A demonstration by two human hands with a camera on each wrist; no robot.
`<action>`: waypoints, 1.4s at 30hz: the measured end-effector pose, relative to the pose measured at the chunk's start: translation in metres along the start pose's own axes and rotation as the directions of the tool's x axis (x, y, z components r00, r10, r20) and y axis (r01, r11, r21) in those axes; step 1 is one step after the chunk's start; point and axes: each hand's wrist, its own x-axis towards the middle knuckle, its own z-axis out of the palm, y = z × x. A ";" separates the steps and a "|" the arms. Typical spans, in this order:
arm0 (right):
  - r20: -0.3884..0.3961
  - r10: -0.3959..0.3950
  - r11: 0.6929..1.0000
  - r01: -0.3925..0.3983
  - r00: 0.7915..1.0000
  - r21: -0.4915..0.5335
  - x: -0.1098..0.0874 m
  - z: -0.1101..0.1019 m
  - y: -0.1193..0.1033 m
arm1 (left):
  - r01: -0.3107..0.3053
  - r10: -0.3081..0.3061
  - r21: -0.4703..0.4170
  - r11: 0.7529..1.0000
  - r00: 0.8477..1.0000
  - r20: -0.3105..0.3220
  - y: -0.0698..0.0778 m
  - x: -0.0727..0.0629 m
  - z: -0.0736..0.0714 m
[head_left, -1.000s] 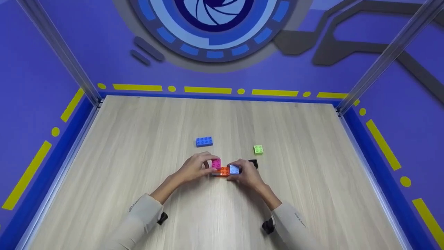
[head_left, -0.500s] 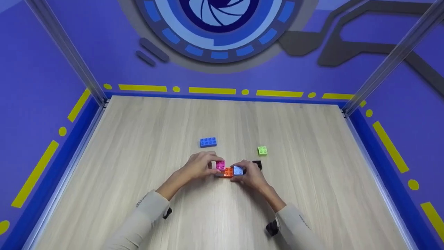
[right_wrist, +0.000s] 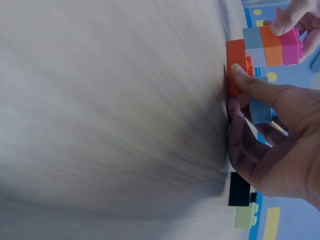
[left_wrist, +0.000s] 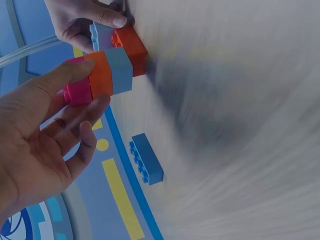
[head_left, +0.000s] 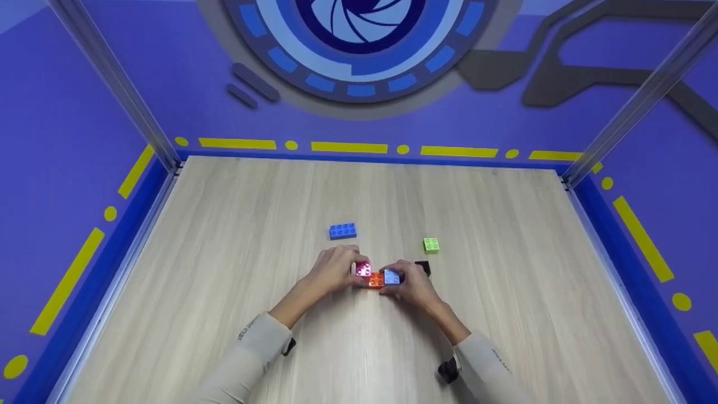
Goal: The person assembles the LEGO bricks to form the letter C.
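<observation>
Right hand (head_left: 415, 287): red-orange brick (head_left: 376, 280) grasped on the table (head_left: 252, 224), thumb laid on its near side, fingers curled beyond. Clock centred on that brick, 12 away from the person. Light-blue block (head_left: 391, 277) carried on the brick's studs at its 3 o'clock end, framed by the same hand. Left hand (head_left: 332, 269) noted between 9 and 10: a stack of three pinched between thumb and fingers, with pink block (head_left: 363, 269) on top, orange block (left_wrist: 102, 72) in the middle, grey-blue block (left_wrist: 121, 70) at the bottom. Stack held over the brick's 9 o'clock end; whether it is seated on the studs cannot be told. Black block (right_wrist: 239, 189) found between 2 and 3, just past the right hand, partly hidden by it in the head view. Green block (head_left: 431, 246) sighted farther out at 2, studs up. Blue brick (head_left: 343, 231), eight-studded, located at 11, apart from the left hand. Table bounded at 12 by a blue-purple wall (head_left: 359, 126), marked with yellow bars and dots.
</observation>
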 end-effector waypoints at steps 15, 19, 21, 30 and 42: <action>-0.010 0.002 1.000 -0.002 1.000 -0.014 -0.001 0.002 0.001 | 0.037 -0.041 -0.116 0.993 0.998 -0.036 -0.005 0.006 0.007; -0.013 -0.006 1.000 0.006 1.000 -0.014 -0.001 0.001 0.002 | 0.049 -0.060 -0.209 0.977 0.997 -0.045 -0.012 0.007 0.012; -0.013 -0.005 1.000 0.005 1.000 -0.008 -0.001 0.001 0.002 | 0.056 -0.070 -0.250 0.967 0.996 -0.048 -0.015 0.007 0.014; -0.011 0.023 1.000 -0.023 1.000 0.008 -0.002 0.001 0.001 | 0.027 -0.040 -0.305 0.952 0.999 -0.035 -0.019 0.009 0.019; -0.046 -0.017 0.999 0.015 0.999 -0.038 -0.006 0.004 0.004 | -0.082 0.089 -0.312 0.947 0.996 0.010 -0.026 0.011 0.018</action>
